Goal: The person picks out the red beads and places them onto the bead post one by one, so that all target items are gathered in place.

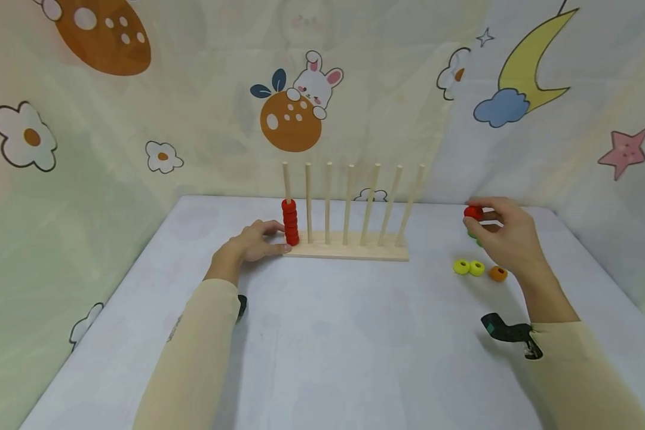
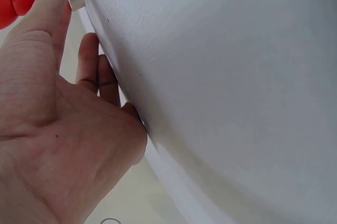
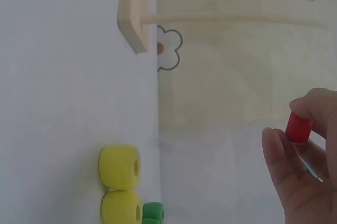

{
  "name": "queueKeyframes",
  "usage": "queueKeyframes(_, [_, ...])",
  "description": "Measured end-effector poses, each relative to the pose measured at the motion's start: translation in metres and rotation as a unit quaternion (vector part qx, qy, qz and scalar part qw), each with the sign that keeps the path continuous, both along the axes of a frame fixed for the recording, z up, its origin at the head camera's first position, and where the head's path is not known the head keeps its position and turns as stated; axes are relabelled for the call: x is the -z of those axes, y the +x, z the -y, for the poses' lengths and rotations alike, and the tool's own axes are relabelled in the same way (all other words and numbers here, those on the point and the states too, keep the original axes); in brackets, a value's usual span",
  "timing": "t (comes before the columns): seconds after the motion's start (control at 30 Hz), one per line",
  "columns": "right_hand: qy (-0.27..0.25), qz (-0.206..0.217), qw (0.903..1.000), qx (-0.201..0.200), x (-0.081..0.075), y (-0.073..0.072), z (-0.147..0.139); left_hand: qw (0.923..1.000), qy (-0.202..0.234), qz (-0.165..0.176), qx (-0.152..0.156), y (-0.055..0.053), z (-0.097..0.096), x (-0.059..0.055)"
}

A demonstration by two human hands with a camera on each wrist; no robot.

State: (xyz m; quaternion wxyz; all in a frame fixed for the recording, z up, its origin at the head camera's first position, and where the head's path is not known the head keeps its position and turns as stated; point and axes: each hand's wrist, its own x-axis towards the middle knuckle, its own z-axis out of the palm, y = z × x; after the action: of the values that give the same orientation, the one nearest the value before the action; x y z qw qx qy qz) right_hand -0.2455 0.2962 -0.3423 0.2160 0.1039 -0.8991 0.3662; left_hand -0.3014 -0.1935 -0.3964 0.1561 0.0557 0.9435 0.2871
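Note:
A wooden peg rack (image 1: pixel 349 253) with a row of upright pegs stands on the table. Several red beads (image 1: pixel 290 222) are stacked on its leftmost peg; the other pegs are bare. My left hand (image 1: pixel 254 242) grips the left end of the rack's base, thumb in front and a finger behind. Over the right side of the table, my right hand (image 1: pixel 507 236) pinches a red bead (image 3: pixel 299 128) between thumb and fingers, above the tabletop. Below that hand lie green beads (image 3: pixel 153 211), partly hidden in the head view.
Two yellow beads (image 1: pixel 469 267) lie side by side right of the rack, with an orange bead (image 1: pixel 498 273) beside them. The white table (image 1: pixel 322 346) ends at a patterned cloth backdrop (image 1: pixel 209 95) behind the rack.

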Motion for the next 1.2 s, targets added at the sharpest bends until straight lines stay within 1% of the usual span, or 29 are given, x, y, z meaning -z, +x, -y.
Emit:
queueKeyframes(0.2, [-0.017,-0.019,0.9987,-0.043,0.002,-0.004,0.013,0.9998,0.003,0.008,-0.016,0.001,0.002,0.002])
queueKeyframes(0.37, [-0.020,-0.030,0.9973,-0.063,0.003,-0.002,0.020,1.0000,0.006,0.003,-0.001,0.001,0.001,0.004])
queueKeyframes(0.5, [-0.027,-0.020,0.9969,-0.071,0.004,-0.001,0.025,1.0000,0.003,-0.002,0.006,0.001,0.001,0.004])
queueKeyframes(0.63, [-0.034,0.000,0.9964,-0.077,0.001,0.000,0.033,1.0000,0.000,-0.003,0.007,0.000,0.002,0.003])
queueKeyframes(0.73, [-0.039,0.005,0.9954,-0.087,-0.002,0.001,0.039,1.0000,0.001,0.000,0.005,-0.001,0.001,0.002])
queueKeyframes(0.97, [-0.030,-0.033,0.9903,-0.132,-0.006,-0.007,0.054,0.9999,0.001,0.012,-0.009,-0.002,0.001,0.003])
queueKeyframes(1.1, [-0.034,-0.031,0.9870,-0.154,-0.008,-0.010,0.064,0.9999,-0.002,0.009,-0.014,-0.002,0.001,0.003])
queueKeyframes(1.2, [-0.023,-0.029,0.9864,-0.160,-0.009,-0.010,0.068,0.9999,0.000,0.008,-0.010,-0.001,0.000,0.001])
